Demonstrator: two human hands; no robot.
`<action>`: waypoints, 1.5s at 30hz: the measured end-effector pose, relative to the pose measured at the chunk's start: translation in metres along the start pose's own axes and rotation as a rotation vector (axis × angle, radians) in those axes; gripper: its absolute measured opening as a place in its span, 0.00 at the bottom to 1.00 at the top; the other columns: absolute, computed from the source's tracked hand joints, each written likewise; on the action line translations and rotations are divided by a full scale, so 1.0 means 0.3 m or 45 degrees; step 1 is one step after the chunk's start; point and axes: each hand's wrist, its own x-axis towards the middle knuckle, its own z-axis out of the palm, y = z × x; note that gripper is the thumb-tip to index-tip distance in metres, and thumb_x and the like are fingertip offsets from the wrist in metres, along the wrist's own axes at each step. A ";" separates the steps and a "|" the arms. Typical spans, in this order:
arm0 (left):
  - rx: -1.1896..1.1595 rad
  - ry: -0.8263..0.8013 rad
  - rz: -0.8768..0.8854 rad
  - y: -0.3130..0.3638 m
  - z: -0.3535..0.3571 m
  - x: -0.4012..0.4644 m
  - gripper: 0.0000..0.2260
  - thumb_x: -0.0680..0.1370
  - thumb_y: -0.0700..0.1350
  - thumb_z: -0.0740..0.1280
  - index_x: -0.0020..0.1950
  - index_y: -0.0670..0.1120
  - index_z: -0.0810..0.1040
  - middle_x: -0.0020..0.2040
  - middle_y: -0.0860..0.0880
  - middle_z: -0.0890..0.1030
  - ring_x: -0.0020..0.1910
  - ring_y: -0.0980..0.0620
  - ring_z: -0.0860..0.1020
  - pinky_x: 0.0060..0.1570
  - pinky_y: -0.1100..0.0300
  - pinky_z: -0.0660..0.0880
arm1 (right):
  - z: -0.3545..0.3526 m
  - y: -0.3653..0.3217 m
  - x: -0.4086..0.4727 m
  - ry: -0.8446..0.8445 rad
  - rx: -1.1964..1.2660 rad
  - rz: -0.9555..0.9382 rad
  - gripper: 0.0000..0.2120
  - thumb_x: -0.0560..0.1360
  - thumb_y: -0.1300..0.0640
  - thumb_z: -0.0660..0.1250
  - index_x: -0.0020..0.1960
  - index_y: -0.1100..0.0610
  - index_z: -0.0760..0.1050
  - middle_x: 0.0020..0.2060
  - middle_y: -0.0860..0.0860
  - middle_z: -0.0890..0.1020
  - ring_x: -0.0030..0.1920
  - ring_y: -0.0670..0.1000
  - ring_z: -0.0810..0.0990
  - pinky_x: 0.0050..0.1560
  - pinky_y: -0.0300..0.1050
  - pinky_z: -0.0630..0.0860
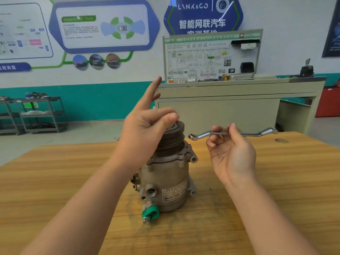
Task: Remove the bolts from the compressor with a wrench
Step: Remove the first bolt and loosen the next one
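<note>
A grey metal compressor (165, 181) stands upright on the wooden table (55, 172), its black pulley (173, 137) on top and a green cap (150, 213) near its base. My left hand (145, 131) rests over the pulley, thumb and forefinger pinched at its top face, other fingers spread upward. Whatever is between those fingertips is hidden. My right hand (230, 150) holds a chrome double-ended ring wrench (202, 134) level in the air, just right of the pulley, its near ring end pointing at the pulley.
Behind the table stands a beige training bench (239, 100) with a wiring display board (211, 57). A metal shelf trolley (42, 115) is at the far left, a red cabinet (329, 102) at the far right. A round mark (281, 141) sits near the table's far right edge.
</note>
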 end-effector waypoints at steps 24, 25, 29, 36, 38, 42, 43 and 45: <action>1.210 -0.166 -1.185 -0.615 -0.526 -0.373 0.12 0.82 0.40 0.62 0.61 0.41 0.82 0.51 0.42 0.82 0.49 0.41 0.78 0.46 0.54 0.74 | -0.027 0.070 -0.012 0.106 -0.042 0.201 0.12 0.84 0.56 0.55 0.43 0.58 0.69 0.29 0.54 0.81 0.25 0.48 0.75 0.24 0.35 0.70; 1.219 -0.183 -1.175 -0.626 -0.525 -0.377 0.12 0.82 0.40 0.62 0.61 0.42 0.82 0.54 0.40 0.82 0.53 0.40 0.78 0.49 0.53 0.74 | -0.027 0.071 -0.012 0.105 -0.039 0.203 0.12 0.84 0.56 0.55 0.43 0.58 0.69 0.30 0.54 0.81 0.25 0.48 0.75 0.24 0.35 0.70; 1.256 -0.264 -1.134 -0.653 -0.522 -0.392 0.12 0.82 0.43 0.63 0.61 0.45 0.83 0.59 0.40 0.82 0.60 0.39 0.76 0.56 0.54 0.73 | -0.032 0.073 -0.011 0.104 -0.025 0.216 0.11 0.83 0.56 0.56 0.44 0.57 0.69 0.30 0.54 0.81 0.25 0.48 0.76 0.24 0.35 0.70; 1.229 -0.348 -1.183 -0.656 -0.530 -0.404 0.15 0.83 0.48 0.60 0.68 0.48 0.79 0.60 0.39 0.78 0.61 0.39 0.74 0.61 0.53 0.71 | -0.026 0.068 -0.021 0.094 0.004 0.176 0.11 0.83 0.56 0.56 0.43 0.57 0.69 0.30 0.55 0.81 0.26 0.49 0.76 0.26 0.35 0.71; 1.312 -0.365 -1.190 -0.621 -0.520 -0.391 0.19 0.83 0.53 0.58 0.73 0.51 0.73 0.59 0.38 0.75 0.61 0.38 0.72 0.63 0.51 0.69 | -0.021 0.064 -0.025 0.078 0.013 0.149 0.11 0.83 0.58 0.55 0.43 0.57 0.68 0.31 0.57 0.81 0.26 0.50 0.77 0.26 0.36 0.72; 0.904 0.044 -0.924 -0.430 -0.381 -0.308 0.34 0.75 0.64 0.57 0.77 0.47 0.66 0.65 0.36 0.72 0.65 0.39 0.68 0.66 0.44 0.67 | -0.008 0.051 -0.026 0.050 -0.027 -0.002 0.10 0.83 0.59 0.54 0.43 0.57 0.68 0.32 0.57 0.82 0.27 0.51 0.78 0.28 0.37 0.74; 0.705 0.098 -0.839 -0.359 -0.321 -0.281 0.38 0.72 0.66 0.56 0.77 0.46 0.63 0.68 0.38 0.70 0.66 0.43 0.69 0.67 0.46 0.68 | -0.007 0.046 -0.026 0.059 -0.055 -0.064 0.10 0.83 0.59 0.55 0.44 0.57 0.68 0.32 0.56 0.82 0.27 0.51 0.78 0.29 0.37 0.74; 0.415 0.112 -0.725 -0.220 -0.189 -0.251 0.45 0.68 0.71 0.56 0.79 0.46 0.57 0.73 0.44 0.66 0.68 0.53 0.66 0.67 0.53 0.66 | -0.008 0.039 -0.028 0.068 -0.144 -0.210 0.08 0.83 0.59 0.55 0.46 0.56 0.67 0.32 0.55 0.82 0.28 0.51 0.79 0.30 0.38 0.75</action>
